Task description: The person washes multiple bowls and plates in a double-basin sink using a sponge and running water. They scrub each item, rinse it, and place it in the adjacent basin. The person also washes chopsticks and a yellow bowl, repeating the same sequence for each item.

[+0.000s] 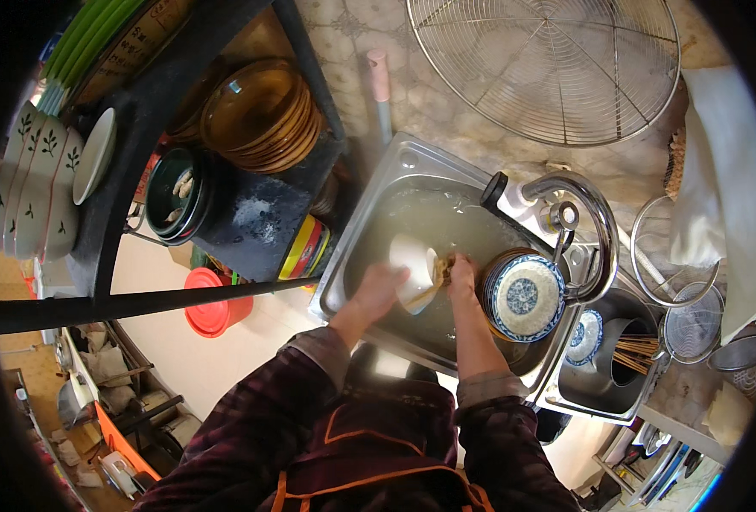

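Over the water-filled basin of a stainless steel sink (pixel 429 205), my left hand (pixel 378 291) grips a white bowl (pixel 411 256) by its near left side. The bowl is tilted, its opening turned towards the right. My right hand (pixel 462 275) holds a brownish scrubber or cloth (pixel 443 270) against the bowl's right edge; its exact kind is blurred. Close to the right of that hand, a stack of blue-and-white patterned plates (pixel 522 298) stands in the basin, beneath the curved chrome faucet (pixel 599 224).
A smaller basin (pixel 573 384) at the right holds another patterned plate (pixel 584 336) and a metal holder with chopsticks (pixel 635 353). A large wire strainer (pixel 544 77) lies behind the sink. Brown glass bowls (pixel 256 115) are stacked on the dark shelf at left, above a red bucket (pixel 214 304).
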Available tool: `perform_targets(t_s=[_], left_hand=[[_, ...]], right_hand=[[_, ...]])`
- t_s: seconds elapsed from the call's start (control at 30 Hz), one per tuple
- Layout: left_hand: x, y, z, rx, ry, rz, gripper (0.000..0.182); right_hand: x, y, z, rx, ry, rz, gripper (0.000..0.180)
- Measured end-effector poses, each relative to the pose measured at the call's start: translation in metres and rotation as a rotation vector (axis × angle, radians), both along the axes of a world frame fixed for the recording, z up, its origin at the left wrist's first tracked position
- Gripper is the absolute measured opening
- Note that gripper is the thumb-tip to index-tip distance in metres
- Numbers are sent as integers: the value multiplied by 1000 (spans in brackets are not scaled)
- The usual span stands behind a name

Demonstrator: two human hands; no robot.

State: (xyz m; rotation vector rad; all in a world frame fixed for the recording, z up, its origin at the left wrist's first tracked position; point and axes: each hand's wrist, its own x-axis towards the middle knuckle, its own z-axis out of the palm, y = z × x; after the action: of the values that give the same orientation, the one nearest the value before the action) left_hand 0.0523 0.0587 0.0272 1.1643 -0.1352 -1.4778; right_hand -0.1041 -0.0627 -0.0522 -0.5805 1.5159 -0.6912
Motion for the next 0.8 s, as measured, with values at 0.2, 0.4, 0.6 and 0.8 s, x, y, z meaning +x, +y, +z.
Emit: perform_targets(t_s=[0.2, 0.4, 0.6, 0.8], left_hand=[[-2, -7, -6, -11, -150, -92, 25], [9, -4, 30, -28, -83, -339, 24], [6, -9, -10, -92, -336, -525, 24], [4, -4, 23, -305, 282, -88, 29]], right_hand=[[12, 16, -4, -294, 168, 276, 34], [6, -14, -1, 43, -55, 334, 27], [42, -5, 117, -807, 305, 841, 24], [31, 43, 161, -1321, 180, 869, 16]])
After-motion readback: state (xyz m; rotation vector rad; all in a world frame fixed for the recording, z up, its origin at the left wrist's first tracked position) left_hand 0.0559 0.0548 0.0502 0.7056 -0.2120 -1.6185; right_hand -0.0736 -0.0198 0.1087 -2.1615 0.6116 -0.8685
